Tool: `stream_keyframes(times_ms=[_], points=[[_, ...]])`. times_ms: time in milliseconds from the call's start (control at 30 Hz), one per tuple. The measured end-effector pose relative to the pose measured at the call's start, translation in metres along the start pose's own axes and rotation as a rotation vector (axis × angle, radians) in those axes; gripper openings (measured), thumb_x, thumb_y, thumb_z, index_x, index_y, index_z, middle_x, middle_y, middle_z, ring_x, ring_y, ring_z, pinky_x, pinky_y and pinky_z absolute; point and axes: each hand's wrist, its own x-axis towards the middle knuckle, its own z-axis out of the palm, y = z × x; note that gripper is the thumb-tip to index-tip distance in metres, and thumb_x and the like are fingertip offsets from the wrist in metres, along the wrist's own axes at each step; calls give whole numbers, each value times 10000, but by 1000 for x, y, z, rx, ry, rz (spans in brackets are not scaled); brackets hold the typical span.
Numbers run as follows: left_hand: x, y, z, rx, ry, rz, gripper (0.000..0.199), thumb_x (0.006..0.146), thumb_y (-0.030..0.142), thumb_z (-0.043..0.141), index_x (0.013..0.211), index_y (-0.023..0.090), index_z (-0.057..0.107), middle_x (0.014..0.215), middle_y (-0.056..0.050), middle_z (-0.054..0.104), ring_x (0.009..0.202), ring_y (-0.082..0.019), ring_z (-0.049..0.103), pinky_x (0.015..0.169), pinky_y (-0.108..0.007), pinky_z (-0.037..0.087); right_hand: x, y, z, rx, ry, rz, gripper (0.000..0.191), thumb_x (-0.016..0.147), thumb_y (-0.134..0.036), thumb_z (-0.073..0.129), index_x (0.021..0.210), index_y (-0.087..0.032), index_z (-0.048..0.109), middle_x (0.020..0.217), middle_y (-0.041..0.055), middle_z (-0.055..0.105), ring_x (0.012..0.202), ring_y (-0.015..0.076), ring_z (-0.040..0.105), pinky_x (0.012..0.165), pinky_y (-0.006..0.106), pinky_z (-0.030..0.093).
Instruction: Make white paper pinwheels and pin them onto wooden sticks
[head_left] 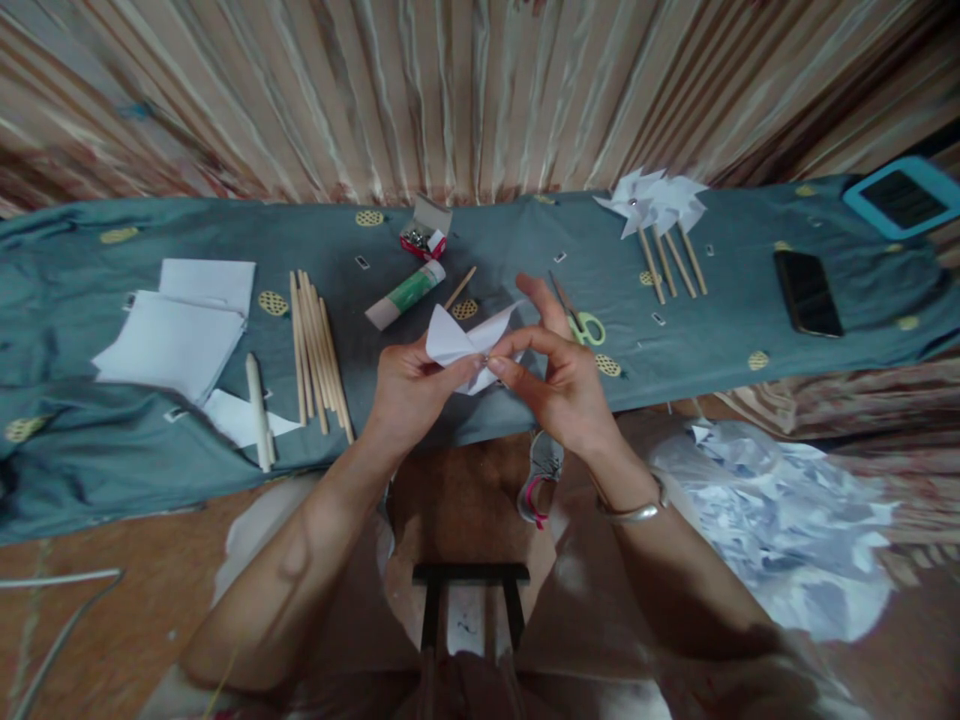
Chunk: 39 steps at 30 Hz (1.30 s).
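Note:
A white paper pinwheel (454,340) with curved blades is held over the cloth-covered table, between both hands. My left hand (412,390) grips its left and lower part between thumb and fingers. Thumb and index finger of my right hand (559,375) pinch at its centre, around something small that is mostly hidden. Just behind the pinwheel lies a wooden stick (460,288), its near end covered by the paper. A glue tube (405,295) and an open red box of pins (424,238) lie further back. Green-handled scissors (585,325) are beside my right hand.
White paper sheets (176,335), a white pen-like tool (259,410) and several wooden sticks (311,350) lie left. Finished pinwheels (656,205), a phone (808,292) and a blue-framed device (904,196) are right. A bag of paper scraps (780,520) stands below the table's right front edge.

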Motion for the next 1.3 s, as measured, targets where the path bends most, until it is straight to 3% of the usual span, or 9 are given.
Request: stream_keyframes(times_ms=[300, 600, 933, 1033, 1133, 1200, 1300], points=[[-1, -5, -3, 18, -21, 31, 224, 605, 311, 843, 789, 193, 796, 819, -31, 778, 803, -216, 709, 715, -295, 552, -1, 0, 2, 29, 4, 46, 49, 853, -294, 718, 837, -259, 688, 1544, -6, 455, 1517, 257, 289, 1251, 495, 203], [0, -5, -8, -4, -128, 131, 268, 659, 401, 845, 809, 185, 798, 918, -48, 785, 970, -254, 711, 818, -323, 560, 1, 3, 3, 116, 4, 95, 140, 821, -362, 740, 826, -226, 704, 1522, 53, 495, 1509, 281, 306, 1240, 505, 189], [2, -11, -10, 66, -126, 181, 265, 715, 385, 801, 890, 186, 806, 922, -40, 787, 843, -217, 714, 763, -305, 551, 2, 8, 9, 206, 33, 151, 194, 767, -414, 776, 818, -239, 711, 1495, 43, 516, 1478, 275, 362, 1227, 499, 226], [3, -11, -11, 60, -111, 163, 266, 702, 391, 806, 861, 178, 806, 856, -37, 787, 765, -200, 706, 712, -290, 542, 2, 9, 13, 214, 126, 192, 361, 697, -453, 827, 956, -240, 694, 1545, 76, 438, 1474, 290, 360, 1221, 505, 248], [2, -10, -10, 38, -100, 128, 271, 676, 407, 821, 808, 171, 800, 800, -36, 782, 699, -187, 691, 664, -282, 534, 3, 13, 18, 309, 202, 263, 702, 598, -484, 883, 1207, -269, 609, 1562, 96, 391, 1464, 312, 363, 1200, 523, 300], [2, -9, -9, 12, -102, 89, 293, 651, 422, 833, 795, 169, 796, 776, -37, 777, 664, -181, 680, 642, -283, 533, 3, 17, 21, 437, 200, 304, 893, 556, -486, 904, 1335, -295, 510, 1517, 104, 438, 1390, 315, 462, 1148, 520, 394], [1, -7, -8, -30, -105, 47, 314, 620, 431, 850, 781, 169, 789, 739, -34, 766, 622, -169, 661, 612, -280, 527, 4, 19, 23, 617, 147, 352, 1036, 544, -452, 918, 1424, -333, 384, 1314, 80, 601, 1153, 278, 640, 1010, 484, 537]])
